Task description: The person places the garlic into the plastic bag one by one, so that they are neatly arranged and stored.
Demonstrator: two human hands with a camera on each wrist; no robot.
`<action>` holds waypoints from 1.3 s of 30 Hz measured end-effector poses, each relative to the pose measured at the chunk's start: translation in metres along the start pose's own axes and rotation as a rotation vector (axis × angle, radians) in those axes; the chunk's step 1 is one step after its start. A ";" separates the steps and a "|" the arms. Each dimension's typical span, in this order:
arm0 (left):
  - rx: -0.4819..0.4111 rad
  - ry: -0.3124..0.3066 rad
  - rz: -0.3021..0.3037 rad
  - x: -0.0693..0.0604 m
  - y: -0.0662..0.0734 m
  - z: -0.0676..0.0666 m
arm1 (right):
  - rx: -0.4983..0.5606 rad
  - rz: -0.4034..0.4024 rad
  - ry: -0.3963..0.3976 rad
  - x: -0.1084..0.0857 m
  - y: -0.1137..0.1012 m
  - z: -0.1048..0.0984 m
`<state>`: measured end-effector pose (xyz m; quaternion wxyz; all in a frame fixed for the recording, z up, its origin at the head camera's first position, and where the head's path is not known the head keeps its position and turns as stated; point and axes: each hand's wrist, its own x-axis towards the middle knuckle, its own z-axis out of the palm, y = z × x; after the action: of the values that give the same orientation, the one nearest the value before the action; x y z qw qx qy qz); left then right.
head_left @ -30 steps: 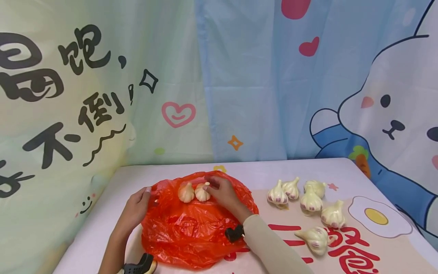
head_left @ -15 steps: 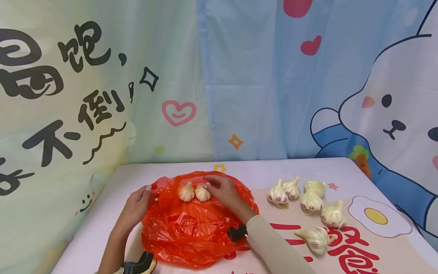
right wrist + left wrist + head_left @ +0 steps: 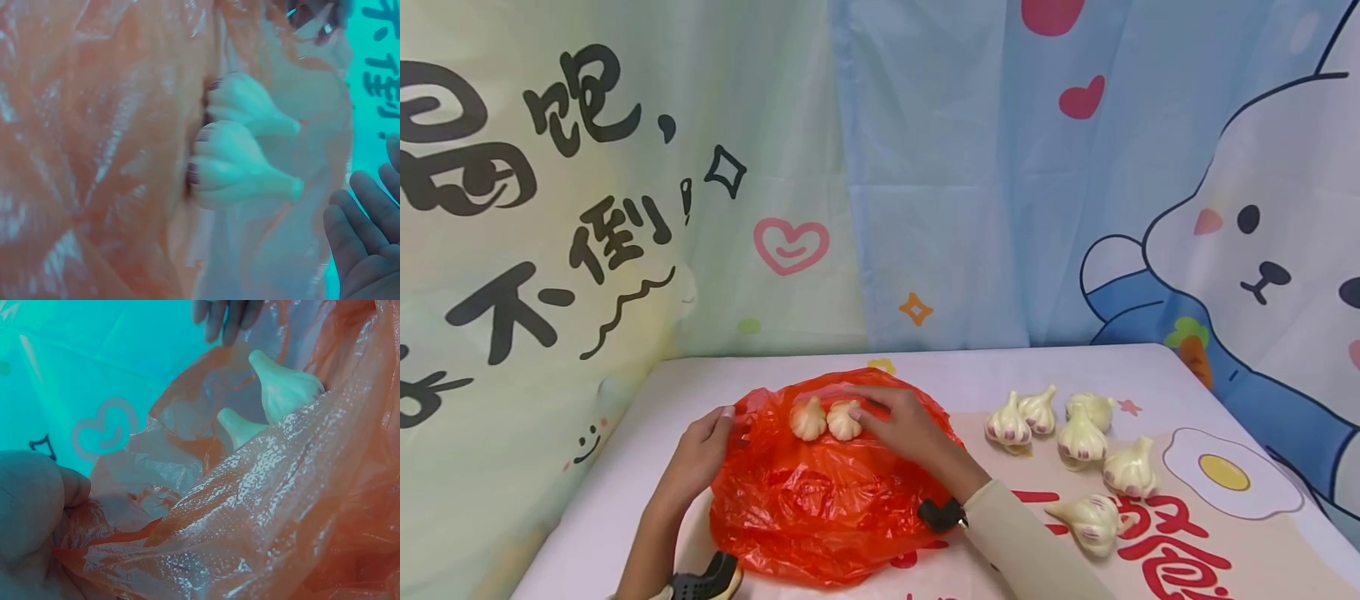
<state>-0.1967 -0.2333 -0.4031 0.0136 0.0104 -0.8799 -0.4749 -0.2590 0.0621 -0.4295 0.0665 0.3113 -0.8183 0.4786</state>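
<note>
The right hand (image 3: 904, 427) had drawn back, grip released, from one garlic bulb (image 3: 843, 422), set beside another bulb (image 3: 808, 420) inside the red plastic bag (image 3: 823, 508), whose edge the left hand (image 3: 700, 452) pinched; that placement looked finished.

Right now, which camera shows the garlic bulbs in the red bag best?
Right wrist: the bulbs appear large, nearly whole. The head view shows both, but small; in the left wrist view, the bag partly hides them.

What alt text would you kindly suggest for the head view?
A left hand holds a red plastic bag with two garlic bulbs at its mouth; the right hand is near them. Six more bulbs lie on the table at right.
</note>
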 end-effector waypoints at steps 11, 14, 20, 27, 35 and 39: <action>-0.014 -0.011 -0.018 0.000 0.000 0.001 | 0.024 0.033 -0.147 -0.033 -0.026 -0.031; -0.004 0.002 -0.004 0.000 0.000 0.000 | 0.026 0.018 -0.152 -0.043 -0.027 -0.040; -0.010 0.001 0.020 0.000 0.002 0.000 | -0.018 -0.071 -0.100 -0.066 -0.019 -0.066; -0.006 0.008 0.024 -0.001 0.003 0.000 | -0.032 -0.008 -0.048 -0.089 -0.013 -0.098; 0.019 0.016 0.019 0.002 -0.002 0.003 | -0.092 0.075 -0.046 -0.107 -0.008 -0.122; 0.029 0.022 0.029 0.001 -0.002 0.001 | -0.142 0.142 -0.130 -0.120 -0.004 -0.132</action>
<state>-0.1980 -0.2335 -0.4059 0.0298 0.0030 -0.8866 -0.4615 -0.1860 0.2235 -0.4049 0.0013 0.2775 -0.8727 0.4017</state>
